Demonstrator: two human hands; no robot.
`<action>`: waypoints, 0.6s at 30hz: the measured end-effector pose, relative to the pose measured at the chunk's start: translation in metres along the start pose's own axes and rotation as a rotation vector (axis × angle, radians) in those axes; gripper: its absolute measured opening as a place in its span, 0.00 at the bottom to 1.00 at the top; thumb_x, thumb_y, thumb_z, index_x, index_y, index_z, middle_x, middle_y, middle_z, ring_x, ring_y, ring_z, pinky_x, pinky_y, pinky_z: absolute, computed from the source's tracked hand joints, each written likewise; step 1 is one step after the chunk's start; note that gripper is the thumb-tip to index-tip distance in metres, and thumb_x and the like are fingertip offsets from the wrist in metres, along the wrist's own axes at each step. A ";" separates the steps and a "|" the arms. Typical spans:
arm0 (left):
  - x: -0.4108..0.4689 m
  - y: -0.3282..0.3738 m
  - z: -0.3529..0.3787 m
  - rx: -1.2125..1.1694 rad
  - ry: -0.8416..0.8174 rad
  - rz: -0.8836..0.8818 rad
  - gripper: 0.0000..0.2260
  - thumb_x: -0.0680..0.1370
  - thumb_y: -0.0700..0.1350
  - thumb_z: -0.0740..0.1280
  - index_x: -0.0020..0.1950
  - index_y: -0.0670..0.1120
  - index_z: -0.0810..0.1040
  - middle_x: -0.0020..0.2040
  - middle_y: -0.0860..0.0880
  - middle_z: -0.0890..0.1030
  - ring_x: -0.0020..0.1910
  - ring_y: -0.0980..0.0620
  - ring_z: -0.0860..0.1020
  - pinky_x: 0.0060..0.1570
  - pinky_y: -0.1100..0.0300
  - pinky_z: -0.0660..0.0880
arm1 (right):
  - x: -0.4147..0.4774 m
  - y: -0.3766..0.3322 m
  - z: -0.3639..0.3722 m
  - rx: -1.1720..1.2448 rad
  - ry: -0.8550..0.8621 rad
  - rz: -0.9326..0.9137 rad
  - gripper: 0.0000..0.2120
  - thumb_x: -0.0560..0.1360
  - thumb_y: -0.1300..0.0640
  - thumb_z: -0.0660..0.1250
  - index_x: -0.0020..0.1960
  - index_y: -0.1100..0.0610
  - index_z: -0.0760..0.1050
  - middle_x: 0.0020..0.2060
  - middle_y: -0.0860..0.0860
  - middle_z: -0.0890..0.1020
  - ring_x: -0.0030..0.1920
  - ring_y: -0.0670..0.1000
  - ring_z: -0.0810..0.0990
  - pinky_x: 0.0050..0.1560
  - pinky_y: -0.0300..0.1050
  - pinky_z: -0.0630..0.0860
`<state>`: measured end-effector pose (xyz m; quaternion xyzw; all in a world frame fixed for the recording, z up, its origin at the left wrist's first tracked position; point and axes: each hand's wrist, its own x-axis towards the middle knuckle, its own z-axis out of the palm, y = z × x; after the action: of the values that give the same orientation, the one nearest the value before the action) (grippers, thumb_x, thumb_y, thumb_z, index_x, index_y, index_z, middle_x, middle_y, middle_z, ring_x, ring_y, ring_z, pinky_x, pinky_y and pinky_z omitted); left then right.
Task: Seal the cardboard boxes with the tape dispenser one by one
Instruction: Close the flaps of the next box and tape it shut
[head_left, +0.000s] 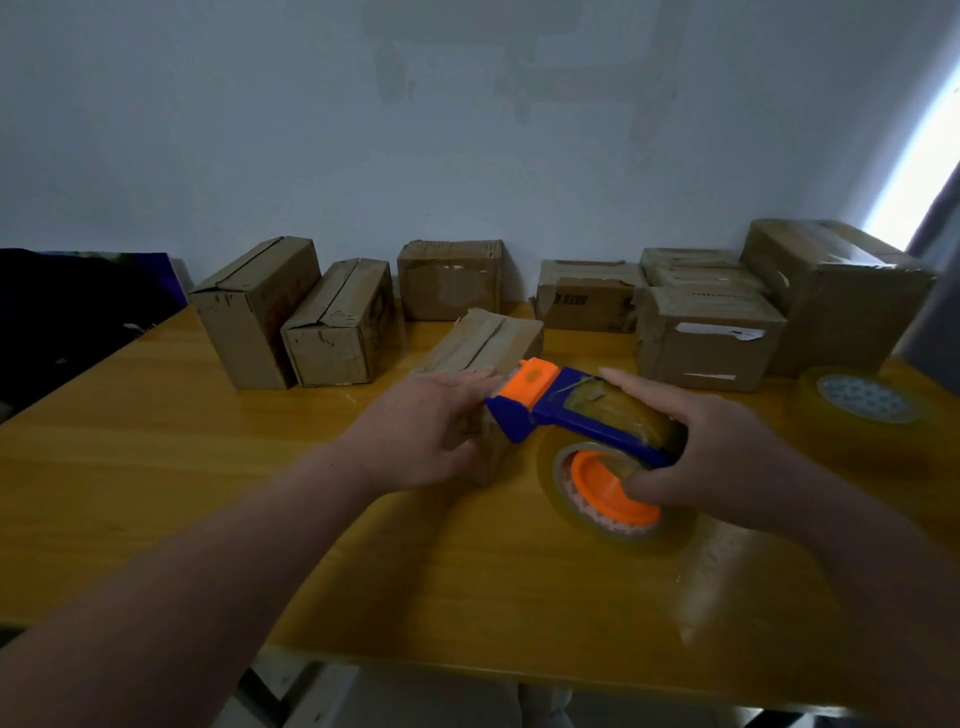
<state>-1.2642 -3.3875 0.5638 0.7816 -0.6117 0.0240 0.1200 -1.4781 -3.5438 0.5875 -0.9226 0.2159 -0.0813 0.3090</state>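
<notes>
Blue and orange, the dispenser (571, 415) sits tilted in the right hand (717, 457), whose fingers curl over its tape while the thumb hooks the orange core. Its orange head touches the near end of the box (493, 343) at mid-table. The left hand (431, 431) lies on that box's near left corner, fingers straight and together. More boxes (337, 322) line the far edge against the wall (467, 156), the right-hand group near the gripping hand. A spare roll (862, 400) sits by the right edge. Bare table (208, 493) stretches left and toward the near edge.

No legible txt on boxes (709, 358).
</notes>
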 end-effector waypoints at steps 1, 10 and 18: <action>0.001 0.000 0.001 0.009 0.004 -0.006 0.32 0.76 0.47 0.67 0.76 0.56 0.56 0.75 0.54 0.63 0.74 0.57 0.59 0.73 0.56 0.55 | -0.002 0.002 -0.003 -0.015 -0.020 0.001 0.42 0.66 0.57 0.76 0.66 0.28 0.56 0.47 0.44 0.76 0.32 0.38 0.77 0.29 0.33 0.73; 0.001 0.002 0.001 0.014 0.050 -0.024 0.28 0.78 0.43 0.64 0.76 0.53 0.60 0.75 0.54 0.63 0.74 0.57 0.60 0.71 0.60 0.55 | 0.004 0.008 -0.003 -0.079 -0.149 0.054 0.37 0.68 0.56 0.74 0.68 0.31 0.61 0.45 0.48 0.79 0.33 0.45 0.75 0.31 0.33 0.71; 0.004 -0.002 0.004 0.026 0.046 -0.024 0.28 0.79 0.39 0.62 0.75 0.54 0.58 0.75 0.56 0.61 0.74 0.58 0.58 0.72 0.59 0.55 | 0.030 -0.002 0.011 -0.040 -0.206 0.107 0.36 0.67 0.55 0.73 0.69 0.34 0.64 0.43 0.47 0.75 0.35 0.46 0.75 0.33 0.37 0.72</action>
<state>-1.2618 -3.3917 0.5602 0.7897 -0.5988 0.0485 0.1243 -1.4475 -3.5504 0.5803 -0.9193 0.2335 0.0350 0.3149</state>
